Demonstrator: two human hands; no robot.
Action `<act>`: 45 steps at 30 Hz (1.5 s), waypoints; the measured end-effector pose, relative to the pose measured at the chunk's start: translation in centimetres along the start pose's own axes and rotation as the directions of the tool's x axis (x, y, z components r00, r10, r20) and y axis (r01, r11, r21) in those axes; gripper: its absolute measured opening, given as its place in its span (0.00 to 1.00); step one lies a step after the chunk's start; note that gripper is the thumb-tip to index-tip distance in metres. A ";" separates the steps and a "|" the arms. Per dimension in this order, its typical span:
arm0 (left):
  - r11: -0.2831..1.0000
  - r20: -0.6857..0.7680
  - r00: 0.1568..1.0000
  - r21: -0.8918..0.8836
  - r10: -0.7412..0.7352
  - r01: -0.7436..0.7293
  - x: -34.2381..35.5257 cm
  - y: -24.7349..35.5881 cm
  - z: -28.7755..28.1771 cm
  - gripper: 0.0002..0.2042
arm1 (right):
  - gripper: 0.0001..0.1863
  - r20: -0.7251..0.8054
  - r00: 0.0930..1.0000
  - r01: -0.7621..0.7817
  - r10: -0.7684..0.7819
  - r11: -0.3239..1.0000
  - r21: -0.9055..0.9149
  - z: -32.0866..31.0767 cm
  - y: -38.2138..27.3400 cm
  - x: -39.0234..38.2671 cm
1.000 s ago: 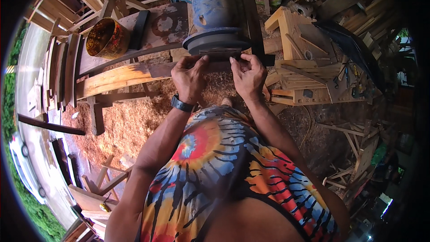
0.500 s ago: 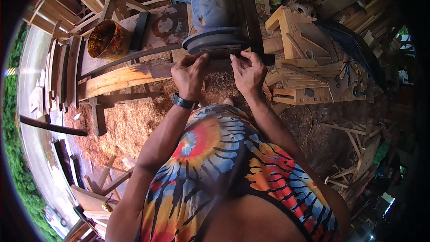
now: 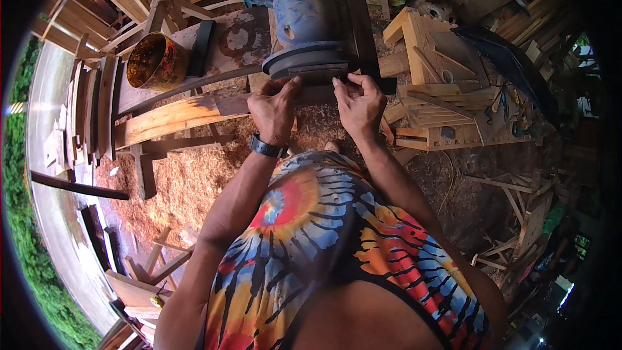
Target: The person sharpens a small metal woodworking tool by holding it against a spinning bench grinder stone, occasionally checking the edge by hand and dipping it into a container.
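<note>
A blue bench grinder [image 3: 307, 16] stands in front of me, its motor body scuffed and dusty. At its near end is a dark grey grinding wheel [image 3: 280, 63]. Up against the near side of that wheel lies a thin, dark, flat blade-like strip [image 3: 319, 70]. My left hand [image 3: 271, 111], with a dark watch on the wrist, is closed in a pinch at the strip's left end. At its right end, my right hand [image 3: 360, 105] pinches with thumb and curled fingers. The fingertips partly hide both ends of the strip. Whether its edge touches the wheel is hard to see.
A stained, open bucket [image 3: 155, 61] sits on the bench [image 3: 236, 39] to the left. A long plank [image 3: 172, 120] runs below it. Wood shavings [image 3: 188, 188] cover the floor. On the right stands a wooden frame [image 3: 414, 39] with tools and offcuts about it.
The surroundings have shifted very slightly in the view. Both hands keep their pinch on the strip at the wheel, with no clear movement.
</note>
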State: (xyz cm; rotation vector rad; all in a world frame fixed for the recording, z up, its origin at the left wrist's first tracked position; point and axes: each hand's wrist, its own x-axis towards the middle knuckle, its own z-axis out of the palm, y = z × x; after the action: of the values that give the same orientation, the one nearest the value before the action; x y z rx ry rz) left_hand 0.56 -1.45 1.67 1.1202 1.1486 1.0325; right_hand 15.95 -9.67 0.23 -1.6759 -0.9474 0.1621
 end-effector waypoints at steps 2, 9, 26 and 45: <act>1.000 -0.003 1.000 -0.003 0.003 -0.003 0.1 -0.3 0.0 0.14 | 0.13 0.003 1.000 0.002 -0.002 1.000 -0.011 -0.1 -0.2 0.1; 0.999 -0.007 1.000 0.043 -0.026 0.026 0.2 0.1 0.1 0.12 | 0.13 0.010 1.000 0.009 -0.009 1.000 0.007 -0.1 0.2 0.3; 0.998 0.004 0.999 0.033 -0.045 0.045 -0.1 0.7 0.5 0.13 | 0.13 0.003 0.999 0.035 -0.035 0.999 0.003 -0.2 0.7 0.4; 0.987 0.030 0.987 -0.037 -0.156 0.157 -0.3 1.8 0.8 0.10 | 0.13 0.002 0.999 -0.037 0.037 0.999 -0.020 -0.8 0.5 0.5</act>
State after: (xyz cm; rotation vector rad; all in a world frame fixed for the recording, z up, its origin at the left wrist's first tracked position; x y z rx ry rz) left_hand 1.27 -1.57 3.53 0.9940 1.1706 0.9120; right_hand 16.90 -9.95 0.26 -1.7128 -0.9230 0.1798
